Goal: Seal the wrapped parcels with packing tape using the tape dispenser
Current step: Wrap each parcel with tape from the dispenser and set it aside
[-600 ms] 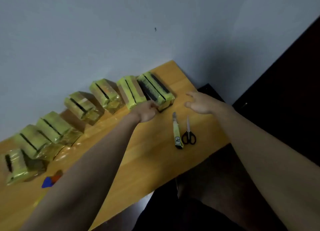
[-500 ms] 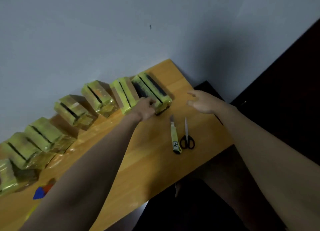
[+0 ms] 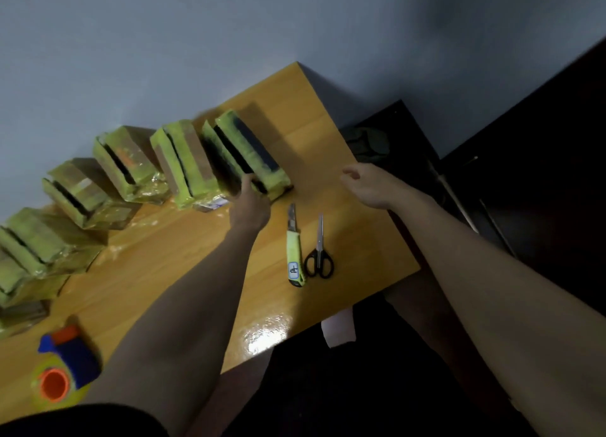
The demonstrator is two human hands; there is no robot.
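Several parcels wrapped in yellow-green film stand in a row along the wall on the wooden table [image 3: 347, 161]. The rightmost parcel [image 3: 252, 151] is dark on top, and my left hand [image 3: 250, 204] grips its near end with fingers curled on it. Beside it stands another parcel [image 3: 185, 161]. My right hand [image 3: 369, 182] hovers above the table to the right of the parcel, fingers relaxed and holding nothing. The tape dispenser [image 3: 64, 367], blue and orange with a yellow tape roll, lies at the table's near left edge.
A yellow-green utility knife [image 3: 294, 249] and black-handled scissors [image 3: 319, 256] lie side by side between my hands. The table's right edge drops to a dark floor. A grey wall runs behind the parcels.
The view has tilted down, so the tape dispenser now shows fully. My left hand stays at the rightmost parcel's near end. My right hand stays hovering to its right.
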